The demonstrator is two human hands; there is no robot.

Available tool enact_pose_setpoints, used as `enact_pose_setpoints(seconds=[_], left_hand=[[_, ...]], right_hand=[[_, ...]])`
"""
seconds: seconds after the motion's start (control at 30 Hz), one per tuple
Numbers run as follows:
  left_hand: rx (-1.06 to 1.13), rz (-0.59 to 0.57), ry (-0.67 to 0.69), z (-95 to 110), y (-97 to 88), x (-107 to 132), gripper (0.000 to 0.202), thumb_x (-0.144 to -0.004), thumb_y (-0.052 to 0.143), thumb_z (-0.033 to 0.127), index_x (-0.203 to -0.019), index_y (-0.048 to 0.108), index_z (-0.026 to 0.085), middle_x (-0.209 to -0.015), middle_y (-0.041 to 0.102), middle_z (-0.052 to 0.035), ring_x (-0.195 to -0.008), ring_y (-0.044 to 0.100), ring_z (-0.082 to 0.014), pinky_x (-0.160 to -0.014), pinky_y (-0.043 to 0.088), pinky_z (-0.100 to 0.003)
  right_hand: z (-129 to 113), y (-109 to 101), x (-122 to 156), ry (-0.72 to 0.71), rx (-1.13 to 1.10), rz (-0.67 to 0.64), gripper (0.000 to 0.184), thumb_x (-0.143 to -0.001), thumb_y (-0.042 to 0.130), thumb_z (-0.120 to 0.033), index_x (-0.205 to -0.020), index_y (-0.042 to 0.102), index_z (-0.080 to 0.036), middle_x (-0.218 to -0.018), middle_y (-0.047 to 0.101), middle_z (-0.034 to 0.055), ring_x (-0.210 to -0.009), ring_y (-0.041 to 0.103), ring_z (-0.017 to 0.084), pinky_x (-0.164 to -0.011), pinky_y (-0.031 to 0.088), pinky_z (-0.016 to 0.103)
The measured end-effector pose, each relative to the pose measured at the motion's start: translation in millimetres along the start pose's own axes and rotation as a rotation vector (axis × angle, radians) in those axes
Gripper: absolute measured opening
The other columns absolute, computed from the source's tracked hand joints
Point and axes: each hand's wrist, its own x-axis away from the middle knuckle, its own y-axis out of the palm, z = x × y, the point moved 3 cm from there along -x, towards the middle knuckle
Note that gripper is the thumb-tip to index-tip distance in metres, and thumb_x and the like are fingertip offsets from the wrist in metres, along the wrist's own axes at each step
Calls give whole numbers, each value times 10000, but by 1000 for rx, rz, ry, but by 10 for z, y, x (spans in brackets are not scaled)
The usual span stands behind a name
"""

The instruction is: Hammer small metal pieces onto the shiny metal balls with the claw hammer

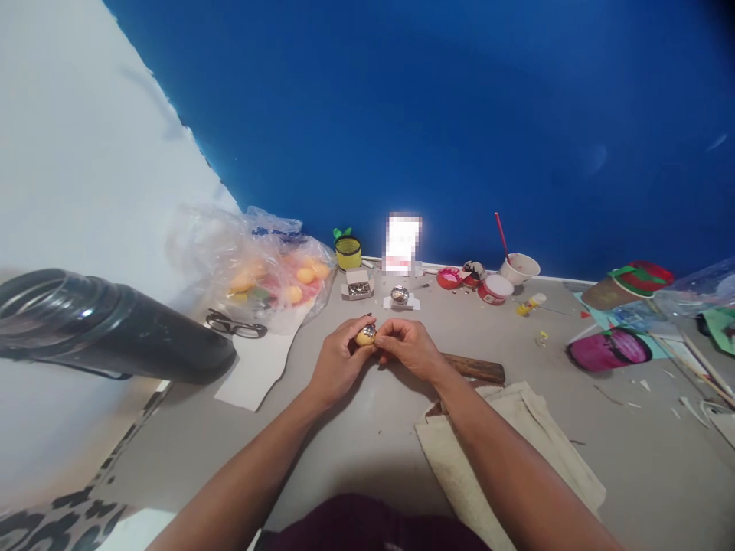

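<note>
My left hand and my right hand meet over the grey floor, fingers pinched together. Between them sits a small yellow ball with shiny silver bits on its top. The left fingers cup the ball; the right fingertips press at its side. Just beyond lies a silver studded ball on white paper, and a small white box of silver pins stands to its left.
A plastic bag of orange balls, black glasses and a black cylinder lie left. A wooden stick and beige cloth are right. A yellow cup, paint pots, a white bowl with a brush line the blue wall.
</note>
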Motion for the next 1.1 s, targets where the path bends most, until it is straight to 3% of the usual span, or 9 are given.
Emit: enact_pose_setpoints(seconds=[0.23,0.43,0.5,0.6,0.7,0.77,0.9,1.0,1.1], left_hand=[[36,71,-117,-65,70,37,393,-754,750,231,-1142,765,178,-1186,749,-104,-1039,687,-261,-965,526,-386],[349,-40,-326,-72,130,15,588,-671,812,270,-1223,686,112,-762,688,-17,-583,575,-130,-585,494,-280],[415,-52,-336,-39,102,-1,602,-658,831,281,-1218,677,124,-753,667,1,-560,548,-105,-563,474,-260],[441,-38,-325,7,2,-32,617,-669,822,263,-1254,663,151,-697,613,36,-554,522,-90,-537,424,-227],[427,-13,-298,64,-150,-73,635,-683,783,216,-1300,647,161,-639,567,59,-543,505,-91,-526,387,-218],[412,11,-273,114,-278,-95,621,-681,771,197,-1290,650,169,-689,602,44,-559,534,-100,-551,419,-237],[360,52,-281,135,-550,-78,515,-669,781,200,-1174,687,156,-755,643,13,-611,591,-123,-602,471,-269],[325,100,-336,3,-706,-1,497,-646,788,189,-1132,697,138,-758,649,5,-611,594,-119,-594,470,-264],[330,104,-402,-165,-746,93,502,-637,789,183,-1126,697,114,-768,664,-15,-587,593,-115,-555,462,-253]], right_hand=[[36,31,-10,-20,-10,76,381,-710,849,-498,-749,660,-169,-707,677,-5,-517,632,115,-511,523,243],[-39,13,5,5,-37,40,410,-689,849,-525,-775,638,-184,-712,699,20,-570,660,164,-573,544,301],[-75,-37,15,-67,90,91,360,-758,787,-521,-774,633,-196,-711,679,10,-585,619,153,-586,512,295],[-122,-109,43,-234,566,218,246,-856,695,-427,-767,637,-205,-754,664,16,-694,587,169,-656,457,299],[-67,-75,58,-276,1095,121,221,-811,782,-394,-870,674,-210,-875,688,42,-859,597,222,-718,413,318],[5,-37,64,-272,1304,36,258,-791,820,-392,-913,683,-211,-912,685,53,-899,594,237,-720,394,319],[66,15,78,-336,1425,61,133,-874,755,-316,-923,670,-226,-925,667,44,-918,590,230,-691,379,309],[-19,51,131,-520,1441,213,132,-896,723,-266,-1008,674,-219,-978,653,72,-958,573,248,-661,391,310],[-161,90,231,-758,1403,406,189,-935,658,-213,-1122,691,-202,-1002,638,106,-950,550,252,-695,428,322]])
